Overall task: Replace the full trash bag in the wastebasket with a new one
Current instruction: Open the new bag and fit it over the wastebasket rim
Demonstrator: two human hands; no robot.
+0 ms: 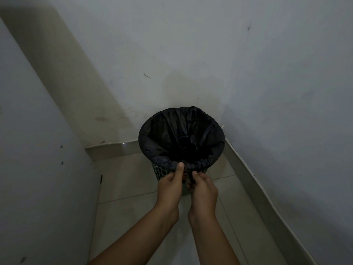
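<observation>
Green mesh bin [160, 172] in the corner, black bag [181, 136] folded over its rim, left hand [170, 185] and right hand [203, 186] pinching the near edge (pretty dim here)

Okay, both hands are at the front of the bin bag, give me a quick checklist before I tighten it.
1. Bag folded over the basket rim all round: ok on the sides that show; the front is partly behind the hands.
2. Left hand grips the bag's front edge: ok, thumb presses on the fold.
3. Right hand grips the slack: ok, fingers curled round a bunch of black film.
4. Bag open and hanging down inside: ok, though the bottom is too dark to see.
5. Basket standing upright on the floor: ok.
6. Tears in the bag: cannot tell, the light is too dim.
</observation>
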